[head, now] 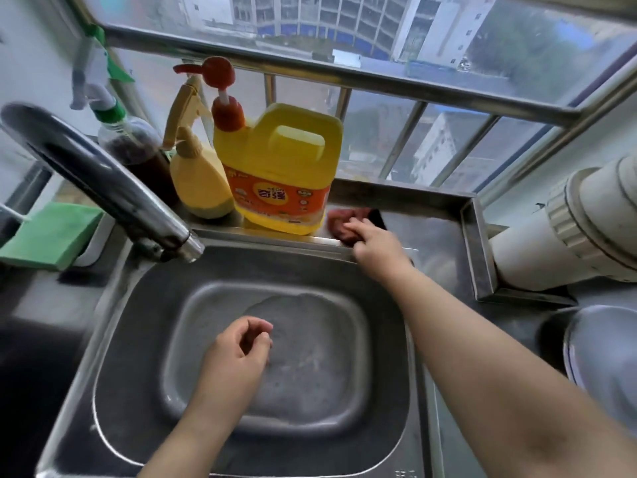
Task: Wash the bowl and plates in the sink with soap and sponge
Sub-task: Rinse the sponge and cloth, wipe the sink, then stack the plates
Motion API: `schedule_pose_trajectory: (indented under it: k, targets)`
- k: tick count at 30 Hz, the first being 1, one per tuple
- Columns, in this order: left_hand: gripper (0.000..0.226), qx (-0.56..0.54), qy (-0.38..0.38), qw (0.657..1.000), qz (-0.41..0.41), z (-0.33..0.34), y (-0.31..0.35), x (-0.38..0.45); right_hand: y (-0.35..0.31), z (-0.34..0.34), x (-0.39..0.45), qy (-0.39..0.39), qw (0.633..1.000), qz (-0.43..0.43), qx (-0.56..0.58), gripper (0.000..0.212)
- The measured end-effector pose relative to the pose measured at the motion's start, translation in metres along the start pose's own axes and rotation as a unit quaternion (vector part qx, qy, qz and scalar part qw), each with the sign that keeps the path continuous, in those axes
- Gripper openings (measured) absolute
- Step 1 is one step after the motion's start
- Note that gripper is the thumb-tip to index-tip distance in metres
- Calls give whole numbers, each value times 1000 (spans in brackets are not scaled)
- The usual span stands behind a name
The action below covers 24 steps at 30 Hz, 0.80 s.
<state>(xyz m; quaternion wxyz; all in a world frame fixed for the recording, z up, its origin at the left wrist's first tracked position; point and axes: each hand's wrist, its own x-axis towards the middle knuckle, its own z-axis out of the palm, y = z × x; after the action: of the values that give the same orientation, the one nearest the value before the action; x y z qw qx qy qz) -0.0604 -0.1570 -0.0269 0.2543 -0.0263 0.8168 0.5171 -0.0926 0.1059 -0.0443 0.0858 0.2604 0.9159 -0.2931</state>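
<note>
A steel sink [117, 326] fills the middle, with shallow foamy water on its bottom. My left hand [238, 350] hovers over the basin, fingers loosely curled and holding nothing. My right hand [375, 246] reaches to the steel ledge behind the sink and grips a reddish sponge [339, 222] lying beside the yellow dish-soap jug [282, 167] with its red pump. White plates or a bowl [603, 350] sit stacked at the right edge, partly cut off.
The faucet [103, 184] arches in from the left over the sink's back rim. A yellow spray bottle [196, 181] and a dark bottle [138, 146] stand left of the jug. A green sponge [51, 236] lies far left. A white pipe [568, 229] runs at right.
</note>
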Motion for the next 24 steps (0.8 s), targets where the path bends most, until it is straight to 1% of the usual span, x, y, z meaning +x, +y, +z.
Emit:
schedule_pose_trajectory:
  k: [3, 5, 6, 9, 11, 14, 16, 18, 20, 22, 24]
  targets:
    - [21, 7, -7, 1000, 4, -9, 4, 5, 37, -12, -12, 61, 991, 114, -20, 59]
    - [20, 24, -6, 1000, 20, -12, 7, 6, 34, -6, -13, 73, 986, 149, -17, 59]
    - [20, 37, -5, 999, 34, -11, 9, 5, 24, 0, -13, 71, 988, 136, -11, 58]
    - [16, 90, 4, 991, 103, -5, 25, 2, -12, 23, -13, 28, 999, 26, 10, 57]
    - [15, 116, 15, 981, 158, 1, 43, 2, -24, 26, -13, 3, 1000, -10, 14, 58]
    - [16, 127, 21, 971, 202, 5, 77, 5, -18, 16, -15, -4, 1000, -20, 15, 58]
    - [15, 123, 40, 961, 243, 3, 102, 4, -11, 6, -19, 10, 999, -20, 23, 56]
    - [15, 135, 59, 941, 306, -1, 131, 0, -9, -3, -26, 19, 999, -15, 45, 51]
    - [19, 162, 85, 920, 347, -7, 163, 1, -9, -10, -34, 18, 997, -13, 80, 48]
    - [25, 182, 118, 908, 358, -14, 192, 12, -10, -17, -39, 22, 992, -19, 125, 49]
    - [37, 216, 136, 900, 354, -19, 213, 31, -10, -25, -42, 29, 985, -28, 168, 51]
